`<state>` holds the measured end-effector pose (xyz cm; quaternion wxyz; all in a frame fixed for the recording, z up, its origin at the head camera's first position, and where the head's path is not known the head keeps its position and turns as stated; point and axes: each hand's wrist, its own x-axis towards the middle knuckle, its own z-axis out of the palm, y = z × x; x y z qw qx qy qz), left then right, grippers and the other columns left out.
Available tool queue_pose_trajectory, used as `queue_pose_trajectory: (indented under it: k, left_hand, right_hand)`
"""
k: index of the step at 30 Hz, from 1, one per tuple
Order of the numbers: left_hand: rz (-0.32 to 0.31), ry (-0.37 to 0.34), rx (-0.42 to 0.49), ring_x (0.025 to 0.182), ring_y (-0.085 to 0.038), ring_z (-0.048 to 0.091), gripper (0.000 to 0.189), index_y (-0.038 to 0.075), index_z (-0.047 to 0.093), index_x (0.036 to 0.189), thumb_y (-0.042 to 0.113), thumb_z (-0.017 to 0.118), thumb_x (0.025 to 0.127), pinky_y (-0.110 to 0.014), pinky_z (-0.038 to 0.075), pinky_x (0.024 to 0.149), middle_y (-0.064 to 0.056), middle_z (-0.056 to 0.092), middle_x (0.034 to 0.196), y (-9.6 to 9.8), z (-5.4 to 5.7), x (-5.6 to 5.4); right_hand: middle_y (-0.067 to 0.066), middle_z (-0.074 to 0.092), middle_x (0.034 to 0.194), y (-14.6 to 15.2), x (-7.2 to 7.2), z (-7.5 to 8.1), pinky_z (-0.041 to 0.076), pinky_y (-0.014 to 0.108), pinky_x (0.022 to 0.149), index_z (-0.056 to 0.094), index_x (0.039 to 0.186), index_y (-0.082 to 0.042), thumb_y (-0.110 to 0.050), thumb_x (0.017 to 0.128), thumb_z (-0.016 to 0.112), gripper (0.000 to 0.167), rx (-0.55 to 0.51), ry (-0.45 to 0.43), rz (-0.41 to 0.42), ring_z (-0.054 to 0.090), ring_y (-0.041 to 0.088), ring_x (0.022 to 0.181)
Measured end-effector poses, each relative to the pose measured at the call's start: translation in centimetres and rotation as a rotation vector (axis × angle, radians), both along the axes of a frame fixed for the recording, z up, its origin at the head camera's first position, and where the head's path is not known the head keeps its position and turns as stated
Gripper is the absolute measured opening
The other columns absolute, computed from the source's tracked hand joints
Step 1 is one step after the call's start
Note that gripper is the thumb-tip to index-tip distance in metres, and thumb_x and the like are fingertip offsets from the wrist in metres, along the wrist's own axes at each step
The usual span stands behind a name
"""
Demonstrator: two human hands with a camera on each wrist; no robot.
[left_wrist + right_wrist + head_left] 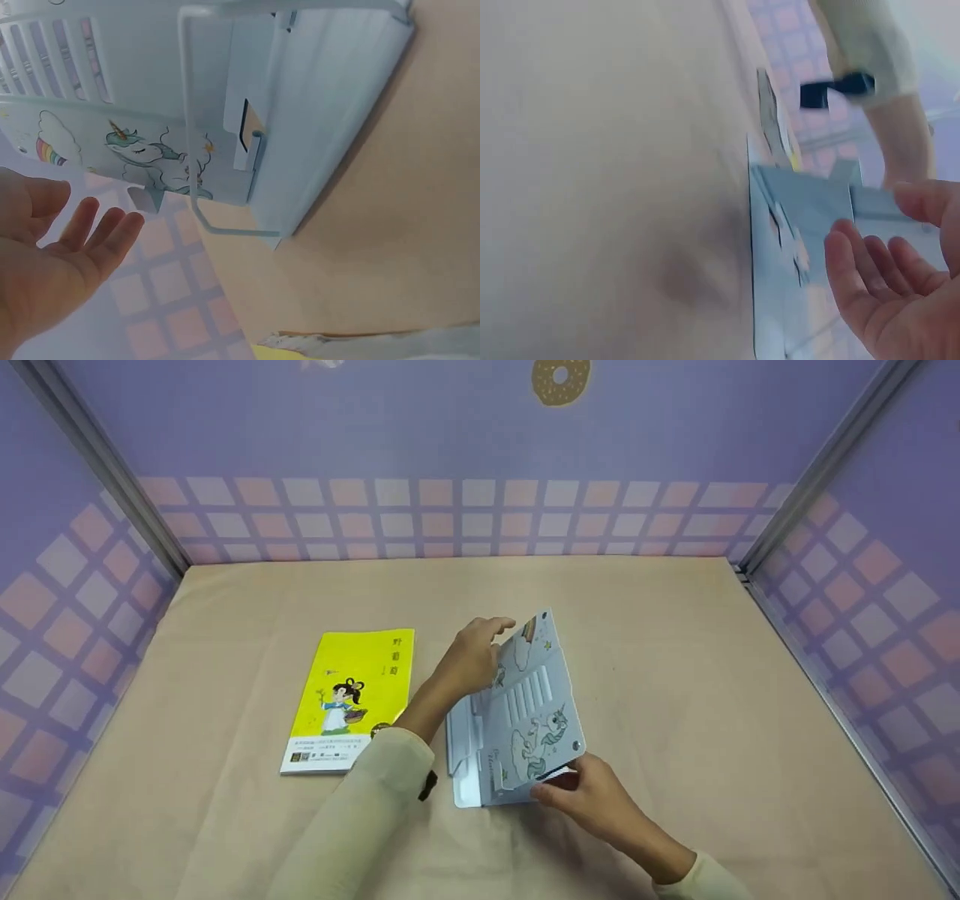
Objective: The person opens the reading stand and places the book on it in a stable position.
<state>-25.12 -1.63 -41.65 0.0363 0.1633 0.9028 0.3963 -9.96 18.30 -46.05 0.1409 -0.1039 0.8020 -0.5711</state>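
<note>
A light blue book stand (pixel 536 682) with unicorn and rainbow drawings and a slotted middle stands on the table, its panel tilted up from the base (pixel 466 787). Beside the panel's upper left edge is my left hand (pixel 472 656). In the left wrist view its fingers (pixel 112 232) are loosely bent, apart from the stand, with nothing between them. A bent wire support (pixel 189 112) shows there behind the panel. My right hand (pixel 596 799) is at the panel's lower right corner. The right wrist view shows its fingers (pixel 847 247) and thumb spread, with a gap between.
A yellow book (pixel 352 675) with a cartoon figure on its cover lies left of the stand, partly behind the left sleeve (pixel 360 802). Cloth covers the table (pixel 675 660). Purple checked walls (pixel 480 510) enclose its back and sides.
</note>
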Motion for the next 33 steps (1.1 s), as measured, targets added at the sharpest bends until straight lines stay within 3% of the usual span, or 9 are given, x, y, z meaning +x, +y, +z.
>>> queue_pose_trajectory:
  k: [11,21,27,33]
  left_hand:
    - [-0.034,0.021,-0.002,0.119,-0.022,0.060,0.045,0.017,0.051,0.147,0.003,0.043,0.106,-0.039,0.051,0.108,-0.008,0.060,0.136,0.9,-0.2,-0.6]
    - [-0.034,-0.046,0.020,0.122,-0.024,0.058,0.056,0.023,0.048,0.150,-0.002,0.041,0.100,-0.045,0.046,0.113,-0.007,0.058,0.140,0.7,-0.3,-0.5]
    - [-0.052,-0.050,-0.006,0.131,-0.026,0.057,0.053,0.019,0.047,0.150,0.000,0.043,0.101,-0.043,0.044,0.115,-0.008,0.056,0.143,0.2,-0.2,-0.7]
    - [0.024,-0.056,0.001,0.134,-0.026,0.056,0.052,0.020,0.046,0.149,0.002,0.044,0.100,-0.041,0.043,0.116,-0.007,0.056,0.142,-0.7,-0.3,-0.8]
  right_hand:
    - [0.023,0.061,0.134,-1.7,0.5,-0.7,0.061,0.030,0.085,0.045,0.147,0.000,-0.010,0.089,0.075,0.066,-0.096,-0.003,-0.096,0.069,0.031,0.110]
    - [0.025,0.059,0.133,-1.7,0.8,-0.9,0.062,0.032,0.083,0.035,0.152,-0.002,-0.006,0.094,0.068,0.067,-0.092,0.030,-0.059,0.070,0.030,0.105]
    - [0.027,0.061,0.130,-1.2,0.7,-0.7,0.062,0.032,0.081,0.040,0.148,0.000,-0.004,0.095,0.066,0.060,-0.085,0.044,-0.072,0.071,0.031,0.104]
    - [0.025,0.066,0.124,0.6,-0.1,-0.6,0.063,0.032,0.079,0.054,0.137,0.004,0.002,0.092,0.066,0.047,-0.095,0.048,-0.164,0.073,0.030,0.097]
